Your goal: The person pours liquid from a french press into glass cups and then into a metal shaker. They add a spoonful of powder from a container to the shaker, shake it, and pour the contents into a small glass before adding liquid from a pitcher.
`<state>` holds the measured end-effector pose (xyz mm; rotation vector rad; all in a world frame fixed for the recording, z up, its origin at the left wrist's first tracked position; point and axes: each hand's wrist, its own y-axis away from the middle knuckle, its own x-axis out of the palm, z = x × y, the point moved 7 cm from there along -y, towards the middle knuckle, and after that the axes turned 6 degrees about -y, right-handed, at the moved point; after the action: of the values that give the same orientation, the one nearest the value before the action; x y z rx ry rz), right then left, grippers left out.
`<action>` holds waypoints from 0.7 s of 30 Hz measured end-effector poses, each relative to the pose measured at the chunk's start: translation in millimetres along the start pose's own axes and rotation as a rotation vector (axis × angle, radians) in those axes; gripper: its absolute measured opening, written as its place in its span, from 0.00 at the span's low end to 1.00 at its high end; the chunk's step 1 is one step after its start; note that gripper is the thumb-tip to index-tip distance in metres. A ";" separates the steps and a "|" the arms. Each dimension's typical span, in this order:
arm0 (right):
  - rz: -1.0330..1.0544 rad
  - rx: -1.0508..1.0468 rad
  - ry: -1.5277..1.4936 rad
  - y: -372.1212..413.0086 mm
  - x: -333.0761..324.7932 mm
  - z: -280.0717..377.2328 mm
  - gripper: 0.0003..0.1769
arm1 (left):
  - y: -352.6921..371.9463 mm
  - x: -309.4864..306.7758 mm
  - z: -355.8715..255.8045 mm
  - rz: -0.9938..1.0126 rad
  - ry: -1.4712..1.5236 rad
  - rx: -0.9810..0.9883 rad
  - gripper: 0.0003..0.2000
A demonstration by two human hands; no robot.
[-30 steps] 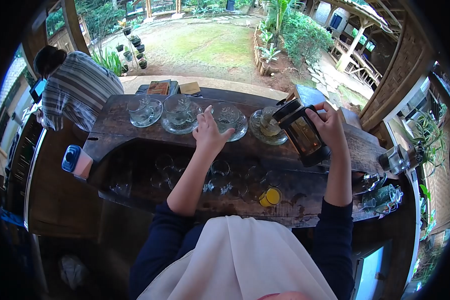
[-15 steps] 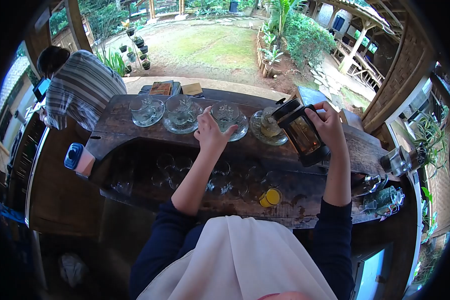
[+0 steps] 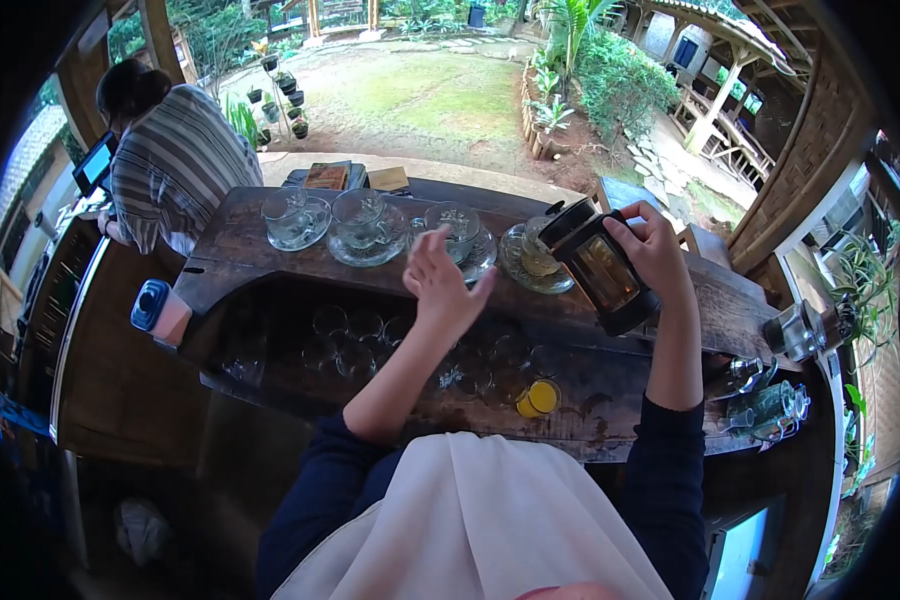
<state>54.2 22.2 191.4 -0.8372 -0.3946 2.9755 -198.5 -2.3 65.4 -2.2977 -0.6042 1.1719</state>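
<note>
In my right hand [image 3: 650, 245] is the handle of a French press [image 3: 602, 268], tilted with its spout end toward a glass cup [image 3: 540, 255] on a saucer. That cup holds pale yellowish liquid. My left hand [image 3: 440, 285] has its fingers spread and grips nothing, just in front of a clear glass cup [image 3: 455, 225] on a glass saucer [image 3: 485, 252]. Further left stand two more glass cups, a middle one [image 3: 360, 212] and a far-left one [image 3: 288, 212], each on a saucer. Amber-brown liquid shows through the press's glass.
Several upturned-looking glasses [image 3: 355, 345] stand on the lower shelf, near a glass of orange-yellow liquid [image 3: 538, 398]. Glass jars [image 3: 765, 412] are at the right end. A blue-lidded container [image 3: 155, 308] sits at the left corner. Another person [image 3: 180, 155] bends over a screen at the left.
My left hand has drawn back slightly from the cup, its fingers opening. The French press stays tilted in almost the same place.
</note>
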 end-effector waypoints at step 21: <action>0.033 0.007 0.066 -7.2 -2.8 7.9 0.16 | 61.3 64.9 -106.3 1.254 1.492 -0.385 0.37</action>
<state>52.2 27.0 201.2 -0.9482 -0.3715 2.9678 -65.6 -36.0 43.3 -2.9570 1.3609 -0.6746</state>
